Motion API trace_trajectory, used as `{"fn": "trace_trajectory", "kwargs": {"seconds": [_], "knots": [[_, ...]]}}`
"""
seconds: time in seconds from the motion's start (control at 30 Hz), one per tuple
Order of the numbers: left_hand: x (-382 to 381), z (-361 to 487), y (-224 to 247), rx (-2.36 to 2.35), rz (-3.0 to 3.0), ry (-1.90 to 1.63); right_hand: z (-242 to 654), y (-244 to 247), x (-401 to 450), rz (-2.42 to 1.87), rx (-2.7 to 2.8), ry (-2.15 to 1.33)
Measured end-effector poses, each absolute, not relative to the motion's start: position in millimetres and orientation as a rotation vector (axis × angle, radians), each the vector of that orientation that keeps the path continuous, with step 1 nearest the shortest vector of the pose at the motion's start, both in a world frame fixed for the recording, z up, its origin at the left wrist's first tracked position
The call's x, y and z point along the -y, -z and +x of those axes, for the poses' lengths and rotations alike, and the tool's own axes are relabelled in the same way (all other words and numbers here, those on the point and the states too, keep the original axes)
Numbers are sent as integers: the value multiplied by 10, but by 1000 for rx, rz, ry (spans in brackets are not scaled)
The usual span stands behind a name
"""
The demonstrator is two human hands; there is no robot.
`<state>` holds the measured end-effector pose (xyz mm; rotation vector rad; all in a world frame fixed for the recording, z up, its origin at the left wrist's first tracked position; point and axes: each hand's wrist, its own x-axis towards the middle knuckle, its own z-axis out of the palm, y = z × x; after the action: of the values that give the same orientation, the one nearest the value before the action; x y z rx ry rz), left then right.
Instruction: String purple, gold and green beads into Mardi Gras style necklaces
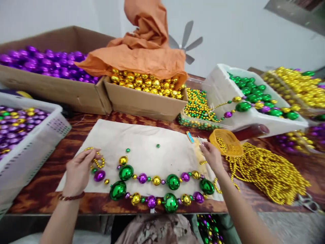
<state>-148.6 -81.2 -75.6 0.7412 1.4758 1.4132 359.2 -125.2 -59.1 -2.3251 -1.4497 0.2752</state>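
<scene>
My left hand (80, 171) is closed in a pinch on a string of small gold beads (100, 161) that curls out from its fingers. Just beside it lie a purple ball bead (99, 175) and a small gold bead (107, 181). My right hand (210, 154) has its fingers drawn together at the cloth's right side, close to a small blue and orange packet (190, 137); what they hold is too small to make out. Between the hands, a necklace of large green, purple and gold beads (173, 182) lies in two rows on the white cloth (101, 135).
A yellow basket (232, 145), gold bead strands (269, 173) and scissors (308, 202) lie to the right. Behind stand cardboard boxes (144, 103) of purple and gold balls, partly under orange cloth (142, 56), and a white foam box (279, 125). A white bead basket (33, 142) is at left.
</scene>
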Motion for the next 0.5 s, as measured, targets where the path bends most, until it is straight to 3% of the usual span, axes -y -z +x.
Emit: {"fn": "trace_trajectory", "kwargs": {"seconds": [0.1,0.2,0.3,0.5], "knots": [[762,-1366,641,-1460,786,-1425,3934,647,1537,-2654,1478,-199],[739,-1302,560,-1440,847,-1417,3927,678,1449,-2698,1657,-22],[734,-1283,533,-1433,887,-1379,3491,637,1058,-2365,1937,41],[735,-1269,508,-1477,952,-1242,1827,583,147,-1510,2520,-476]]}}
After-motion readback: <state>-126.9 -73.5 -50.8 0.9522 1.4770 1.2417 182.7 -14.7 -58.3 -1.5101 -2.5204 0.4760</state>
